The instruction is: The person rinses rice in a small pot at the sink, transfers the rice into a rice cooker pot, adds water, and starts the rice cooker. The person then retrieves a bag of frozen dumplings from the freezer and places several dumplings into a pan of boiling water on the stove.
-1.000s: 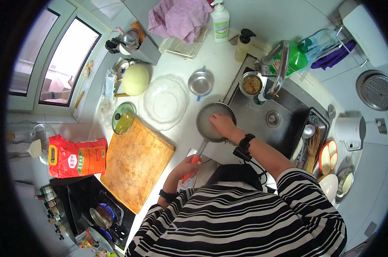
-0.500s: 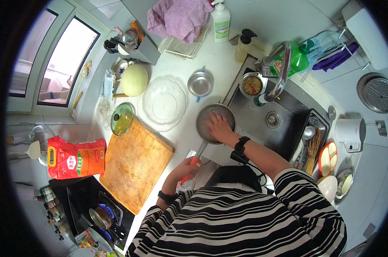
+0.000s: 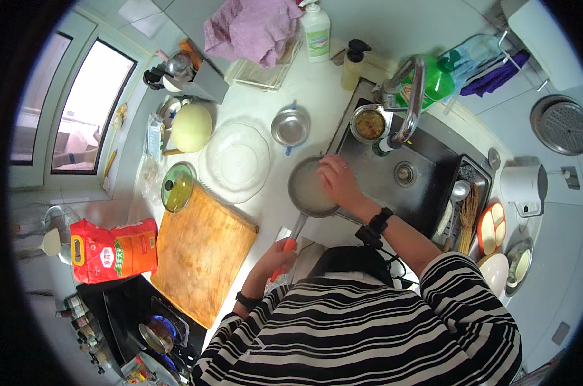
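Note:
A small grey frying pan (image 3: 293, 177) with an orange handle sits level at the counter's edge, beside the sink. Cloudy, whitish liquid (image 3: 309, 192) lies in it; what is under the surface cannot be made out. My left hand (image 3: 281, 256) is closed round the orange handle, close to my body. Over the right part of the pan is my right hand (image 3: 338, 183), its fingers loosely bent and pointing away from me, with nothing visible in them. Its fingertips are near the pan's far right rim.
Right of the pan is a sink (image 3: 426, 154) with a faucet (image 3: 415, 109) and a strainer cup of food scraps (image 3: 370, 124). Leftward are a clear glass plate (image 3: 235, 162), metal bowl (image 3: 290, 126), cutting board (image 3: 204, 257), red rice bag (image 3: 114, 251) and a lit stove burner (image 3: 162, 328).
My right hand has lifted from inside the pan and shifted toward its right rim. My left hand keeps its hold on the handle. The whole view has shifted slightly.

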Demonstrator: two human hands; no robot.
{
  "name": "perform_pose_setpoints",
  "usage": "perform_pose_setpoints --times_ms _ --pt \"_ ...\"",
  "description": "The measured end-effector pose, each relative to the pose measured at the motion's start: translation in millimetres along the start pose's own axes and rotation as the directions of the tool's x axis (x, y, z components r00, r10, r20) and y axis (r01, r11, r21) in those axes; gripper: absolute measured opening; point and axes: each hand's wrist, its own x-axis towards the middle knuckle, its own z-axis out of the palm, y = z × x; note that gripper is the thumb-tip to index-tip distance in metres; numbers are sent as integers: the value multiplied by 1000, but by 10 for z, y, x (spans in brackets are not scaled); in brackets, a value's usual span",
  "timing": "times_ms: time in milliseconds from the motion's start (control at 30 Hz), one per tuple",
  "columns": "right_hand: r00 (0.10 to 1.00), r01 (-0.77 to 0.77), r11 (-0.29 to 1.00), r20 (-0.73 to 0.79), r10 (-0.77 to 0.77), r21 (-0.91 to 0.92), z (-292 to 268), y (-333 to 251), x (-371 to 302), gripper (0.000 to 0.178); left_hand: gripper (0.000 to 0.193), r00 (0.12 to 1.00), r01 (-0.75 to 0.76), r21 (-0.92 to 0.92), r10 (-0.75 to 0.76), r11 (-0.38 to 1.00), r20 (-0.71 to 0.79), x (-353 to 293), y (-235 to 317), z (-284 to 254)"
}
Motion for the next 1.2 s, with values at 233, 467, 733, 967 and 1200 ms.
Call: perform_pose_setpoints --times_ms 233,467,733,967,1200 --pt "794 -548 679 49 606 489 -189 315 -214 16 18 1000 14 -56 -13 998 23 -206 69 137" --pt "497 -342 -328 466 732 880 136 513 -286 34 19 1000 13 -75 -14 997 -12 -466 328 368" --pt "597 -207 -431 462 656 878 226 516 -226 35 20 988 -56 139 74 989 -133 -489 552 429" --pt "491 -202 -518 544 681 831 311 531 -223 36 20 981 -54 120 75 991 -178 -537 697 528" --pt "476 -96 -568 538 695 818 418 653 -339 37 20 978 -96 165 124 982 -170 -541 703 611"
